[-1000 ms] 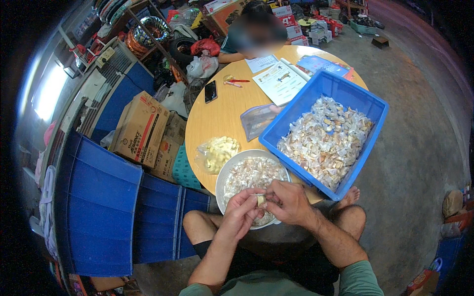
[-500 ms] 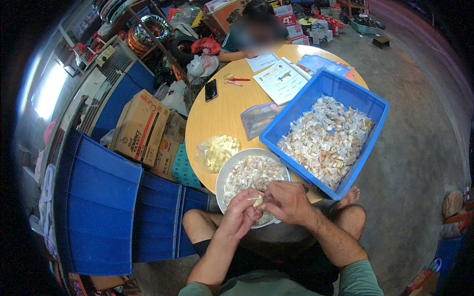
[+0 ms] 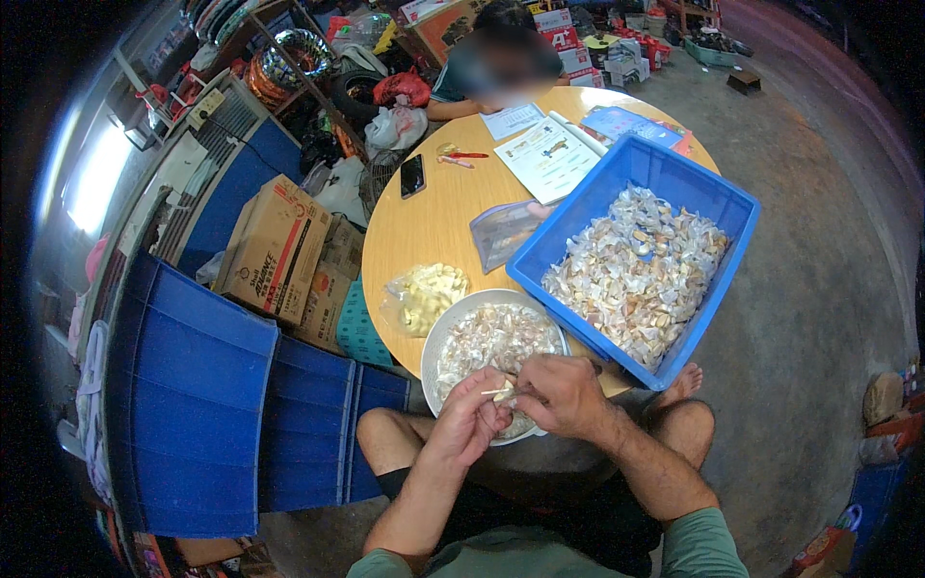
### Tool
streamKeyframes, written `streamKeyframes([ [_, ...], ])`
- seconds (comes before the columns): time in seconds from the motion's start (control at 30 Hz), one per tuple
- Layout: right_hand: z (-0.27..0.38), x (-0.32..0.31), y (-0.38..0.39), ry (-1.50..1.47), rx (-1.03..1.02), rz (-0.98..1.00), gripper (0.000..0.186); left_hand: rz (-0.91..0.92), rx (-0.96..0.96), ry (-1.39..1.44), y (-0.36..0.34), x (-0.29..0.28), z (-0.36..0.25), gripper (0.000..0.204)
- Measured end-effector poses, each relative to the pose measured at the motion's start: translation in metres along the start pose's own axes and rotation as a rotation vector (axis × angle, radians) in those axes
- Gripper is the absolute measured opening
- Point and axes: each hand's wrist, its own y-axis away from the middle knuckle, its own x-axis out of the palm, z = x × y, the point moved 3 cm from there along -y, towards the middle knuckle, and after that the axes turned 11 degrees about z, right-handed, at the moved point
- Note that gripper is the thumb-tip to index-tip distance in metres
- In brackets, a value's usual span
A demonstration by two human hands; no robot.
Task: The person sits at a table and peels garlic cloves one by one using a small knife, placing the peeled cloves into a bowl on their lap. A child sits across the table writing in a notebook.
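Note:
Above the round pale bowl, my left hand is closed in a pinch on a small pale-yellow piece with a thin whitish sliver at its side. My right hand closes on the same piece from the other side, its fingertips partly hidden. Many small tan and whitish bits in thin, see-through film fill the bowl. Left of it lies a clear bag of pale-yellow pieces. To the right, a blue plastic crate holds a heap of similar film-covered pieces.
On the round wooden table lie a phone, a red pen, a clear pouch and an open book. Another person leans at the far edge. Cardboard boxes and blue panels stand left.
The small piece has turned slightly between my fingertips, and the whitish sliver now points more to the left. Both hands stay in nearly the same place over the bowl.

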Motion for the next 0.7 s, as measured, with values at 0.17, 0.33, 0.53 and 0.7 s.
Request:
streamKeyframes([
  [0.17,0.0019,-0.0016,-0.0016,0.01,0.006,0.006,0.025,0.006,0.003,0.008,0.0013,-0.0007,0.0009,0.008],
  [0.33,0.0007,-0.0015,-0.0011,0.061,-0.024,0.02,0.022,-0.039,-0.02,0.026,0.0006,0.0016,0.0016,0.009],
  [0.53,0.0039,-0.0033,-0.0014,0.053,-0.026,0.016,0.019,-0.048,-0.012,0.061,0.0005,-0.0003,0.0044,0.013],
  [0.7,-0.0001,0.002,0.0004,-0.049,-0.056,0.049,0.017,-0.154,0.016,0.044,-0.0055,-0.0034,0.0081,0.018],
])
